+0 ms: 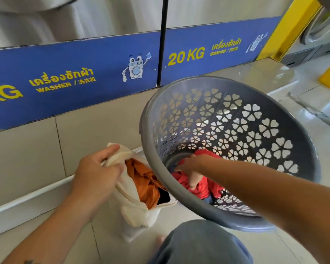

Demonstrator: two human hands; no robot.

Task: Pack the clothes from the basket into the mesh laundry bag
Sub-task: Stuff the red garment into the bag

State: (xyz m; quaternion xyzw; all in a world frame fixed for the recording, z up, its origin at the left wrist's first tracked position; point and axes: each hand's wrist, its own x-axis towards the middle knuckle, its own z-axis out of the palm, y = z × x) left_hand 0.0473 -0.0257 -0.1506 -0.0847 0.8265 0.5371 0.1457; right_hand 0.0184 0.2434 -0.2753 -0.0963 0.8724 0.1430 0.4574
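Now | left hand (pixel 95 174) clamped on mesh laundry bag (pixel 135 208) mouth, orange garment (pixel 143 180) inside | right hand (pixel 189 165) deep in basket (pixel 179 187), fingers closing on red clothes (pixel 200 185), basket rim overlapping bag | blue washer panels (pixel 74 73) behind.

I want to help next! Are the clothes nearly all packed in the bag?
Nearly, it seems. Done: an orange garment and something dark already sit in the mesh laundry bag, which the left hand holds open. In hand: the right hand reaches into the tilted basket and is on the red clothes. Left: those red clothes, plus any hidden under them.
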